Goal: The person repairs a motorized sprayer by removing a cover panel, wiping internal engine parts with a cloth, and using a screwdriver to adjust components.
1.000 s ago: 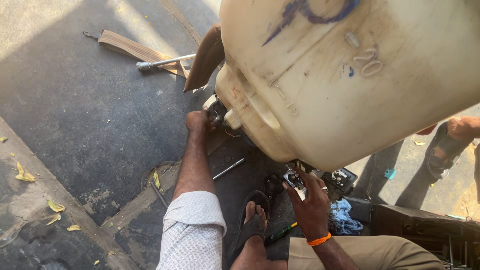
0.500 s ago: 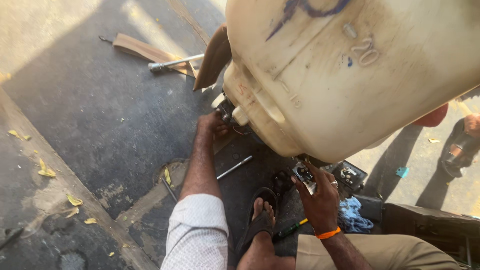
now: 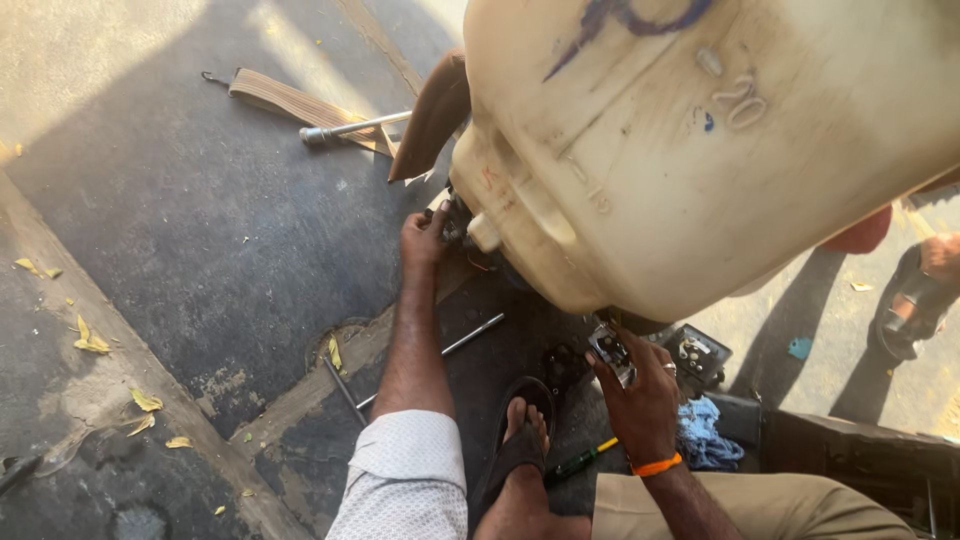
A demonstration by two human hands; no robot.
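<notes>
A big cream plastic jerrycan (image 3: 700, 150) fills the upper right of the head view and hides what lies under it. My left hand (image 3: 425, 238) reaches to the dark metal part (image 3: 458, 225) at the can's lower left edge, fingers closed against it. My right hand (image 3: 640, 385), with an orange wristband and a ring, grips a small silver metal part (image 3: 612, 352) just under the can. My sandalled foot (image 3: 520, 440) rests on the dark ground between my arms.
A socket wrench (image 3: 350, 127) lies on a brown strap (image 3: 290, 100) at the top. Thin metal rods (image 3: 470, 335) and a green-handled screwdriver (image 3: 580, 462) lie near my foot. A black tray of small parts (image 3: 700, 355) and blue cloth (image 3: 705, 435) sit right; another person's foot (image 3: 925, 285) stands far right.
The view has shifted slightly, so everything sits lower right in frame. My left hand has stayed at the dark part by the can. My right hand keeps its grip on the silver part.
</notes>
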